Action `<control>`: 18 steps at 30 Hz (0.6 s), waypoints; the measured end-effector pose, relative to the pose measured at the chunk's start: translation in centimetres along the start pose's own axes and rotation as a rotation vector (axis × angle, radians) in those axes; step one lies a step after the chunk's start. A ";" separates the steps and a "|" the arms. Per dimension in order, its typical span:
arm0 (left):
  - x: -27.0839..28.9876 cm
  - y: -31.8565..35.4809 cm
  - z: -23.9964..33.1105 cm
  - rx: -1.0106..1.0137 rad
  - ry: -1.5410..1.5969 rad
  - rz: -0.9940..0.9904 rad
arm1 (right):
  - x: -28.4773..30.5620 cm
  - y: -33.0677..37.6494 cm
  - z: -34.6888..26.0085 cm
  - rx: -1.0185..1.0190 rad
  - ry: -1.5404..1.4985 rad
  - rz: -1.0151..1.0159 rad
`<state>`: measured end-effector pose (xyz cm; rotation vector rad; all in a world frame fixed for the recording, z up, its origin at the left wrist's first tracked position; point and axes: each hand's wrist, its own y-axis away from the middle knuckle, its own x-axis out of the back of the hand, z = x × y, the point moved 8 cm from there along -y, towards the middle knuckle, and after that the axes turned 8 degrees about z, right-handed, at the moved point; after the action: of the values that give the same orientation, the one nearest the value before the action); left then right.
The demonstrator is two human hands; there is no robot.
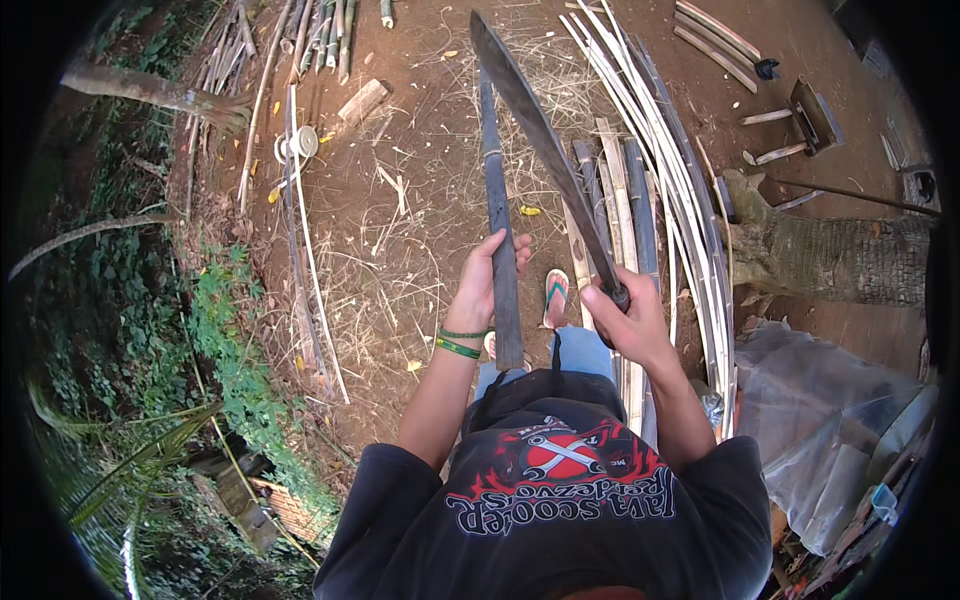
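My left hand (pixel 493 273) is closed around a long dark bamboo strip (pixel 497 200). The strip stands out lengthwise ahead of me, its near end by my waist. In my right hand (pixel 630 318) is the handle of a machete, fingers wrapped round it. The long dark machete blade (pixel 545 135) slants up and to the left, its tip beyond the strip's far end. A gap separates blade and strip along most of their length. Green bands circle my left wrist.
Long pale bamboo strips (pixel 680 170) lie in a bundle to the right, beside wider split pieces (pixel 617 190). Cut bamboo poles (pixel 325 40) are at the far left. A tree trunk (pixel 840 245) and plastic sheeting (pixel 800 400) stand right; green plants (pixel 240 340) border the left. Shavings litter the ground.
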<state>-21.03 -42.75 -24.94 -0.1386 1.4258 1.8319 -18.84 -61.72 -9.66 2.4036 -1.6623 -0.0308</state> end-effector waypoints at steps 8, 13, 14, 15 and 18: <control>3.7 4.1 4.0 -0.127 -0.128 -0.043 | -8.6 8.6 3.5 0.093 0.028 -0.106; 7.9 4.6 4.5 -0.180 -0.117 0.053 | -10.9 10.6 3.9 0.187 0.048 -0.073; 8.1 5.2 4.4 -0.191 -0.107 0.047 | -11.0 10.9 3.8 0.215 0.095 -0.057; 8.3 5.7 4.4 -0.203 -0.096 0.041 | -11.1 10.9 3.7 0.243 0.143 -0.041; 7.3 8.3 4.2 -0.155 -0.114 0.006 | -11.6 10.7 3.4 0.324 0.283 -0.010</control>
<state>-29.72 -35.81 -20.89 -0.1055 1.2073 1.9230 -33.40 -55.20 -12.21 2.4916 -1.6241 0.5914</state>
